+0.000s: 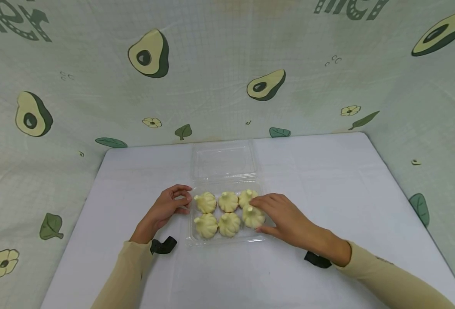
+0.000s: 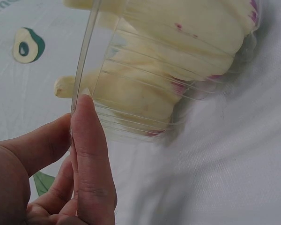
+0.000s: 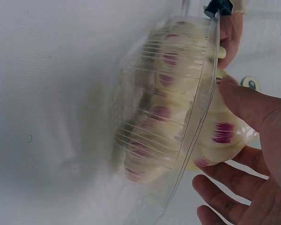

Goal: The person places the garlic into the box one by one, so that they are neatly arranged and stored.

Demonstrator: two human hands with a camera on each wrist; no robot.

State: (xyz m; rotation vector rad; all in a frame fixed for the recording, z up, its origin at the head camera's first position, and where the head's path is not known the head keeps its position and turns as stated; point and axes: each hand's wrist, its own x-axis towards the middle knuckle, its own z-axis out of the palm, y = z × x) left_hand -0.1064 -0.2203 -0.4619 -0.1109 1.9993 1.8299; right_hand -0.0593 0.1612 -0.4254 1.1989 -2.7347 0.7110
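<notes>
A clear plastic clamshell box (image 1: 227,241) lies with its lid (image 1: 223,161) folded back. Several pale garlic bulbs (image 1: 206,225) with purple marks sit in it in two rows. My left hand (image 1: 167,207) is at the box's left edge; in the left wrist view its thumb and finger pinch the rim (image 2: 86,51). At the right side my right hand (image 1: 285,219) holds a garlic bulb (image 3: 225,126) between thumb and fingers. That bulb is higher than the others, partly above the rim in the right wrist view. My fingers partly hide the back right bulb (image 1: 247,197).
The box stands on a table with a white cloth (image 1: 328,180). Behind and beside the table hangs a pale curtain (image 1: 212,56) printed with avocados and leaves. A black strap (image 1: 163,245) shows by the left wrist, another (image 1: 317,260) by the right.
</notes>
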